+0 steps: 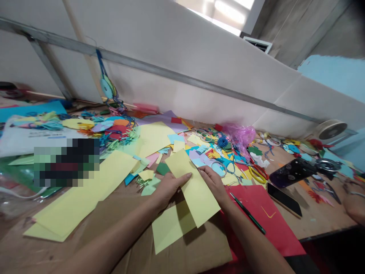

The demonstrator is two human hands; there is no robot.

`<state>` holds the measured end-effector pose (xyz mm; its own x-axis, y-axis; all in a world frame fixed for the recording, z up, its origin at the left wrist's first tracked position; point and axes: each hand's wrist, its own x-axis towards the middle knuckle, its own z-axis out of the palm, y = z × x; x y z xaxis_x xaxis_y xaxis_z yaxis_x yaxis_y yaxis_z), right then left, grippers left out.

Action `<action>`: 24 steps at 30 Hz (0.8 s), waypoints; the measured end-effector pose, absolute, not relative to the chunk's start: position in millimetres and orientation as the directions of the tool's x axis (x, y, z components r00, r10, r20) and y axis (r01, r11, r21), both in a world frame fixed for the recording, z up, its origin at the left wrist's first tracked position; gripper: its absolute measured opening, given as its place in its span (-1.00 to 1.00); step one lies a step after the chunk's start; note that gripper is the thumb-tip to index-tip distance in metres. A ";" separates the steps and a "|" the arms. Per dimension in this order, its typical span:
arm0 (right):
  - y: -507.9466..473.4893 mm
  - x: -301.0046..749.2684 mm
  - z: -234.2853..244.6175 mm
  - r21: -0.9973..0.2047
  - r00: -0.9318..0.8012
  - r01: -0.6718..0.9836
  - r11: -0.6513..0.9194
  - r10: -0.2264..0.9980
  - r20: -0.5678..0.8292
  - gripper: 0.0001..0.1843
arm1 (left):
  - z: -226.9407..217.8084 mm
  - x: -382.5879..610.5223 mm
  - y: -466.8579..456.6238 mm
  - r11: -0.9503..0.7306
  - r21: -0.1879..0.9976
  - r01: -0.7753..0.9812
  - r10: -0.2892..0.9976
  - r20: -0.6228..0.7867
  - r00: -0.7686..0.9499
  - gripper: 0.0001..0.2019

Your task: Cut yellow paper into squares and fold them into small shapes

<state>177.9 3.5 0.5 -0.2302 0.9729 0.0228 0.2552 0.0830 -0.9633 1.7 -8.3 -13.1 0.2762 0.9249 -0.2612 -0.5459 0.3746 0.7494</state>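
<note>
A long pale yellow paper strip point(194, 190) lies slanted across the brown table in front of me. My left hand point(169, 186) grips its left edge, thumb on top and fingers curled under. My right hand point(213, 184) rests on its right edge, fingers bent down against the paper. A second yellow sheet point(168, 228) lies under the strip's near end. A red sheet point(268, 220) with a green pen point(248, 215) on it sits just right of my right wrist.
Large yellow sheets point(82, 194) spread to the left. Coloured scraps, tape rolls and yellow-handled scissors point(258, 173) crowd the middle. A black phone point(283, 198), a dark glue gun point(296, 171) and a small fan point(330, 129) are at right. Another person's hand point(355, 203) shows at far right.
</note>
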 end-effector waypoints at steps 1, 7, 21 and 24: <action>3.7 177.7 0.3 -0.962 -0.227 0.258 0.086 0.974 0.026 -0.64 | -12.8 1.8 -8.5 0.375 0.748 -0.547 0.925 -0.261 0.276 -0.47; 5.2 177.8 -0.3 -0.956 -0.217 0.275 0.104 0.975 0.044 -0.64 | -10.4 3.2 -9.4 0.389 0.747 -0.539 0.920 -0.287 0.267 -0.47; 3.3 177.1 4.6 -0.927 -0.214 0.339 0.163 0.972 0.093 -0.66 | -21.3 -8.2 6.4 0.182 0.868 -0.461 0.983 -0.153 0.101 -0.46; 4.1 177.8 4.6 -0.927 -0.218 0.341 0.155 0.973 0.082 -0.66 | -20.2 -6.5 4.7 0.176 0.870 -0.461 0.984 -0.146 0.100 -0.47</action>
